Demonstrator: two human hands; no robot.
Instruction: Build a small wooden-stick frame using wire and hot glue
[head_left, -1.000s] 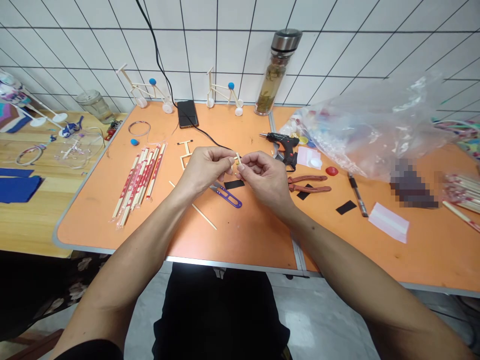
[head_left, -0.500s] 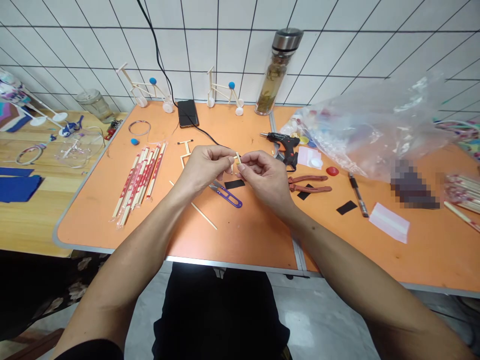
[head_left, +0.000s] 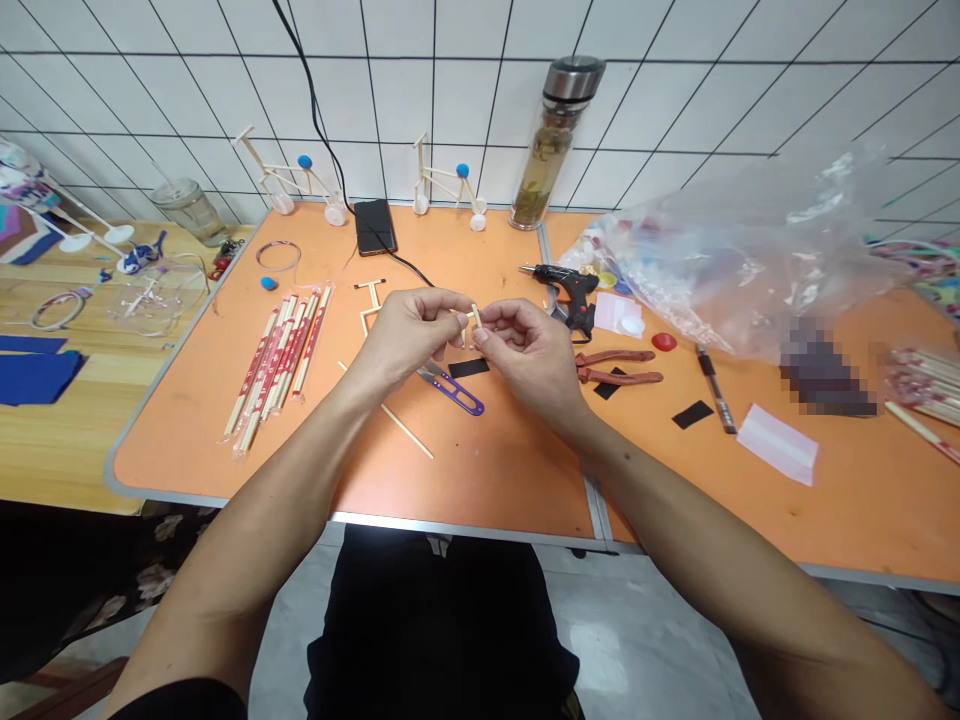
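The pale stick [head_left: 475, 318] between my fingers [head_left: 459, 320] stands out against my orange table [head_left: 495, 470]; the snips [head_left: 457, 400] beside it have purple handles, and the chopstick wrappers [head_left: 274, 350] show red print.

Desk [head_left: 480, 470]: small stick [head_left: 475, 318] between left hand [head_left: 409, 335] and right hand [head_left: 529, 355]; wrapped chopsticks [head_left: 276, 365] farther left, pliers [head_left: 619, 367] farther right, snips [head_left: 450, 390] just before the hands, glue gun [head_left: 566, 290] behind the pliers.

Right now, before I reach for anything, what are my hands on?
Left hand, right hand: both pinching a small wooden stick at the fingertips. Purple thread snips just below, not touching.
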